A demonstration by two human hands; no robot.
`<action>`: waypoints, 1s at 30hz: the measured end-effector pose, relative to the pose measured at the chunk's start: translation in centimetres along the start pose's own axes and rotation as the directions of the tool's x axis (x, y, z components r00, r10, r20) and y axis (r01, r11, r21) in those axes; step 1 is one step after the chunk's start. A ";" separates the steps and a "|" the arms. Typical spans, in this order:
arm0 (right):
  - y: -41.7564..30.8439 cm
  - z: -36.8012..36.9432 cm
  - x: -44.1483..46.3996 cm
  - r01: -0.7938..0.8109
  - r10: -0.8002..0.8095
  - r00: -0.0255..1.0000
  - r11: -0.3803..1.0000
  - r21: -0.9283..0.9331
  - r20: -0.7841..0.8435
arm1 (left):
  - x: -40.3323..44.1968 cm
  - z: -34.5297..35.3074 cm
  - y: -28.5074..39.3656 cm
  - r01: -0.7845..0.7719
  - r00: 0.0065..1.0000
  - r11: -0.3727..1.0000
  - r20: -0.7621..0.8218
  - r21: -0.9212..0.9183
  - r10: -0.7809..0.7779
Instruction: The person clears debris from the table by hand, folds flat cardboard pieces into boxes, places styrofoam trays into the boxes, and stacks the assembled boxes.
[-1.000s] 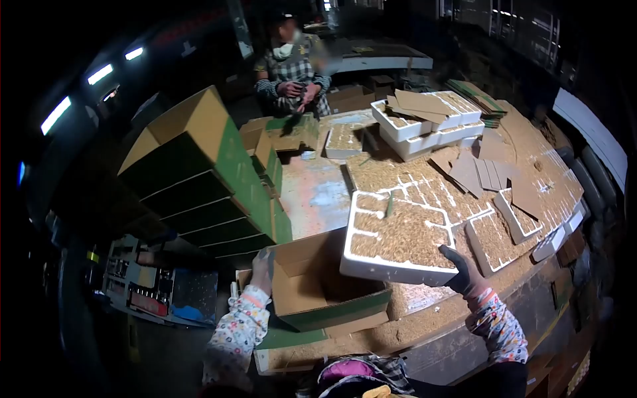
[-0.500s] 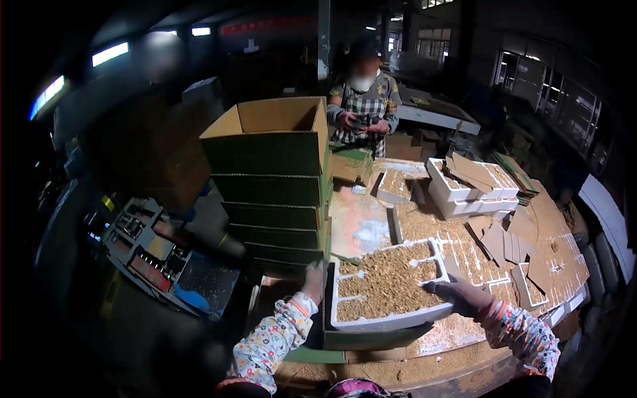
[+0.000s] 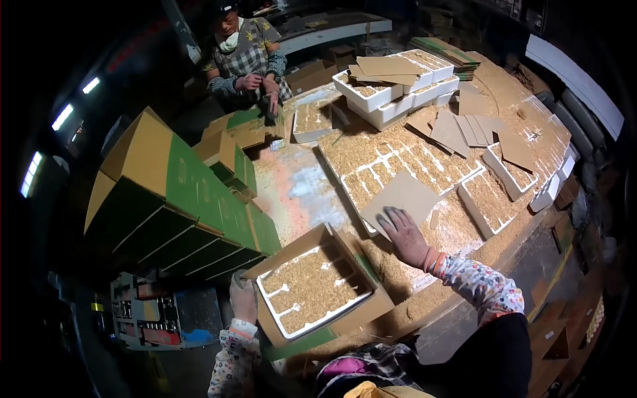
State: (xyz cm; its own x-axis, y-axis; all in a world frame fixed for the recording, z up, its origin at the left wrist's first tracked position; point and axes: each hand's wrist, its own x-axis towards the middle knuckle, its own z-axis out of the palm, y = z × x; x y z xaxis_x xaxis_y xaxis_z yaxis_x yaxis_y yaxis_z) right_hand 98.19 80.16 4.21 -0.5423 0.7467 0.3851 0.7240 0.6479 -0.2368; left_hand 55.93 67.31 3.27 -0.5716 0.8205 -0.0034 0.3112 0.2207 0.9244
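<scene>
An open cardboard box (image 3: 361, 318) stands tilted at the near edge of the table. Inside it sits a white foam tray (image 3: 271, 308) filled with brown, crumbly, sawdust-like material. My left hand (image 3: 243, 302) grips the box at its left side, its fingertips partly hidden at the wall. To the right, my right hand (image 3: 406, 239) lies with fingers spread on the near edge of a flat cardboard sheet (image 3: 403, 196). That sheet rests over filled foam trays (image 3: 381, 162) on the table.
Stacked green-and-brown boxes (image 3: 206, 192) rise at the left. More foam trays (image 3: 371, 99) and loose cardboard pieces (image 3: 458, 132) lie farther back and right. A co-worker (image 3: 245, 60) stands across the table, hands together. A machine (image 3: 149, 308) is at lower left.
The filled foam tray has gone down into the cardboard box. My right hand has let go of it and moved onto the cardboard sheet. The view has turned downward and right.
</scene>
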 end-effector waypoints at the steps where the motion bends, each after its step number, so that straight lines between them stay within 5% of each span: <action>1: 4.4 4.6 -2.7 0.024 0.003 0.996 0.957 -0.289 0.092 | -0.3 0.4 1.3 0.047 0.999 0.998 0.002 -0.032 -0.047; 2: 8.8 7.8 -4.8 0.120 -0.078 0.987 0.935 -0.334 0.138 | -1.0 0.5 3.0 0.096 0.995 0.993 0.005 -0.065 -0.095; 3: 10.6 8.3 -4.8 0.031 0.036 0.979 0.948 -0.318 0.202 | -1.2 0.9 4.1 0.140 0.990 0.984 0.004 -0.111 -0.140; 5: 12.3 8.8 -2.3 -0.008 0.041 0.995 0.934 -0.358 0.086 | -0.6 1.1 3.8 0.027 1.000 0.998 -0.012 0.061 -0.027; 7: 10.4 6.0 2.5 0.036 -0.003 0.973 0.990 -0.138 0.231 | -0.6 0.2 1.8 -0.094 0.996 0.959 0.025 0.266 0.090; 9: 5.6 0.4 7.5 0.090 -0.099 0.991 0.991 -0.099 -0.087 | -1.1 1.1 3.1 0.017 0.999 1.000 -0.027 0.006 -0.017; 11: -2.1 -4.9 10.8 0.226 -0.209 0.949 0.973 0.044 -0.236 | -0.8 0.2 3.2 0.114 0.989 0.986 0.111 -0.124 -0.100; 12: -6.9 -6.3 11.3 0.371 -0.327 0.904 0.920 0.125 -0.275 | 0.5 -0.5 -0.6 0.001 0.996 0.995 0.086 -0.101 0.008; 13: -11.4 -7.2 10.6 0.450 -0.441 0.893 0.883 0.138 -0.091 | 0.5 -1.0 -0.4 -0.070 0.997 0.993 0.036 -0.096 0.074; 14: -15.4 -6.2 9.2 0.593 -0.587 0.805 0.795 0.126 -0.088 | 0.5 -1.4 -0.2 -0.140 0.990 0.987 -0.015 -0.084 0.139; 15: -18.3 -3.7 7.1 0.678 -0.685 0.728 0.725 0.120 0.028 | -1.4 -1.2 6.3 -0.179 0.981 0.979 -0.097 -0.099 0.170; 16: -20.8 -2.0 5.2 0.662 -0.687 0.698 0.727 0.182 0.204 | -3.4 -2.0 10.3 -0.491 0.858 0.776 0.066 0.397 0.509; 17: -22.0 0.1 3.6 0.577 -0.642 0.690 0.766 0.282 0.333 | -4.3 -2.4 10.3 -0.570 0.800 0.552 0.259 0.609 0.541; 18: -22.4 -0.8 4.2 0.411 -0.592 0.644 0.802 0.434 0.485 | -5.6 -2.7 10.0 -0.727 0.669 0.325 0.517 0.605 0.534; 19: -22.3 -1.9 5.2 0.211 -0.551 0.559 0.817 0.537 0.620 | -6.9 -2.7 9.8 -0.725 0.662 0.438 0.714 0.531 0.229; 20: -21.5 -2.3 5.4 0.071 -0.585 0.585 0.727 0.683 0.562 | -8.2 -2.0 11.6 -0.717 0.604 0.323 0.782 0.618 -0.156; 21: -20.1 -2.7 5.4 -0.065 -0.606 0.615 0.597 0.799 0.504 | -9.6 -0.7 8.6 -0.758 0.637 0.128 0.768 0.639 -0.061; 22: -18.9 -2.7 4.7 0.070 -0.510 0.732 0.717 0.694 0.452 | -9.7 1.5 3.9 -0.750 0.659 -0.019 0.743 0.662 -0.119; 23: -18.0 -2.3 4.1 0.343 -0.442 0.840 0.882 0.323 0.314 | -10.2 2.3 4.4 -0.739 0.669 0.038 0.739 0.673 -0.075; 25: -15.5 1.6 2.8 0.187 -0.252 0.753 0.968 0.169 0.608 | -9.6 4.8 5.2 -0.658 0.681 0.182 0.680 0.731 -0.270; 26: -13.4 4.5 2.0 0.287 -0.333 0.685 0.941 0.180 0.648 | -9.3 4.9 6.6 -0.783 0.545 0.167 0.790 0.600 -0.280; 27: -13.6 2.0 4.4 0.308 -0.411 0.575 0.910 0.278 0.708 | -8.5 4.0 8.4 -0.747 0.507 0.320 0.811 0.582 -0.292; 28: -13.0 0.2 5.2 -0.057 -0.366 0.658 0.847 0.528 0.658 | -7.9 2.8 7.5 -0.769 0.596 0.339 0.800 0.542 0.071; 29: -12.1 -1.6 6.1 -0.376 -0.293 0.721 0.596 0.710 0.628 | -7.4 1.1 6.2 -0.794 0.608 0.338 0.672 0.505 0.424; 30: -11.5 -4.7 6.4 -0.261 -0.201 0.876 0.568 0.780 0.439 | -7.0 -1.0 5.6 -0.700 0.684 0.299 0.489 0.649 0.541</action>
State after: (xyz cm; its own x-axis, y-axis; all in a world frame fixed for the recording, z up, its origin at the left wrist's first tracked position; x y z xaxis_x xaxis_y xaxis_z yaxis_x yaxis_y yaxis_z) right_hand 88.39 76.79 13.55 -0.8074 0.5900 -0.0071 0.2205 0.2905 -0.9311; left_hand 60.94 62.29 8.83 0.1488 0.9388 0.3107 0.9855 -0.1665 0.0312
